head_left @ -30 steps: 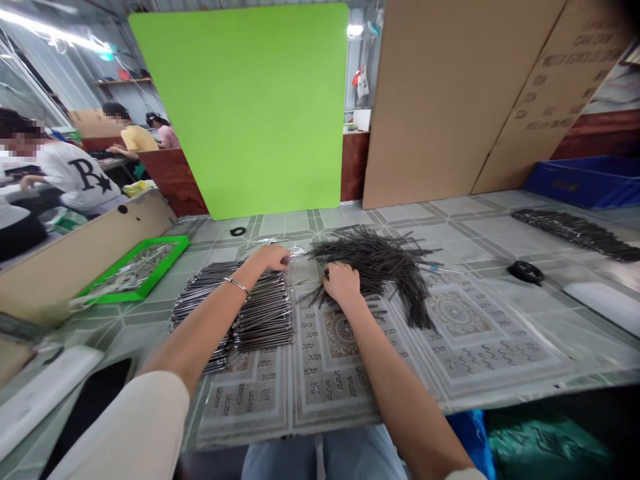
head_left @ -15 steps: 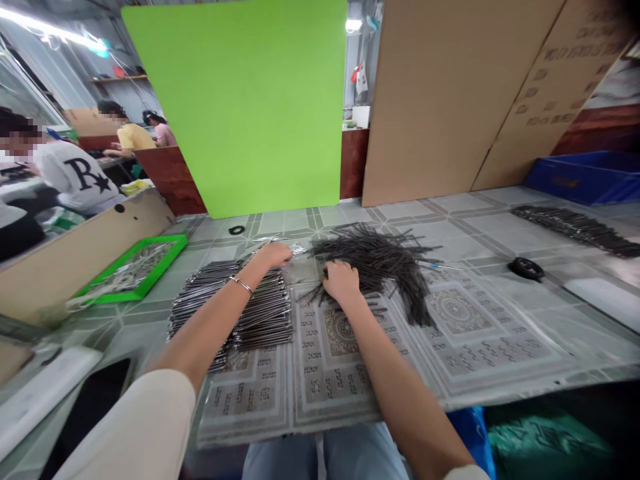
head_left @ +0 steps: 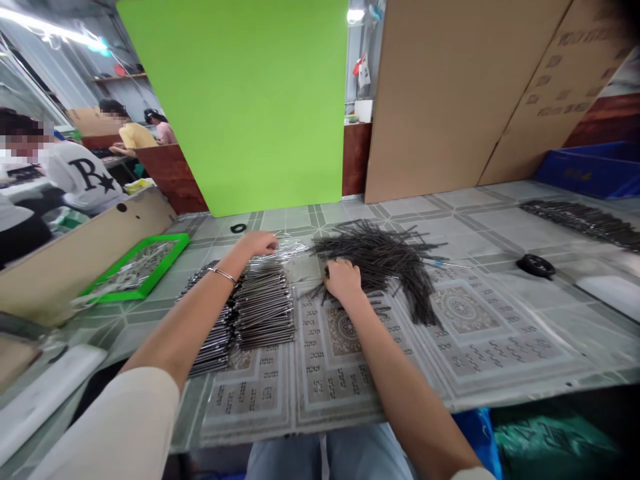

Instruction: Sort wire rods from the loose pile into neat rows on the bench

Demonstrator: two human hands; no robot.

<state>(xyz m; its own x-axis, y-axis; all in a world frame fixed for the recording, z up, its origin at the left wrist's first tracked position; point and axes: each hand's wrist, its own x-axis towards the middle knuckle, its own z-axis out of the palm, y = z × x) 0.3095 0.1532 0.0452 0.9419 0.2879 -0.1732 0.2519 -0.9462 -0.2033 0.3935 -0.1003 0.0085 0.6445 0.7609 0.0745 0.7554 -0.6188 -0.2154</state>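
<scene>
The left hand (head_left: pixel 263 244) curls near the stacked rods (head_left: pixel 265 308), the right hand (head_left: pixel 343 277) beside loose dark sticks (head_left: pixel 383 255); whether either's fingers grip anything, I can't tell.

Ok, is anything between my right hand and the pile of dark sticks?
Nothing visible: your right hand is at the near-left edge of the pile of dark sticks, though the hand hides part of that edge.

The sticks (head_left: pixel 373 257) are charcoal grey, the rowed rods (head_left: pixel 265 310) dark with silvery glints. The surface (head_left: pixel 285 219) is pale grey, banded in darker grey — one panel (head_left: pixel 340 373) carries a brownish medallion (head_left: pixel 349 331). Lime green colours the board (head_left: pixel 245 107), vivid green the tray (head_left: pixel 164 270), deep blue the bin (head_left: pixel 580 175).
</scene>
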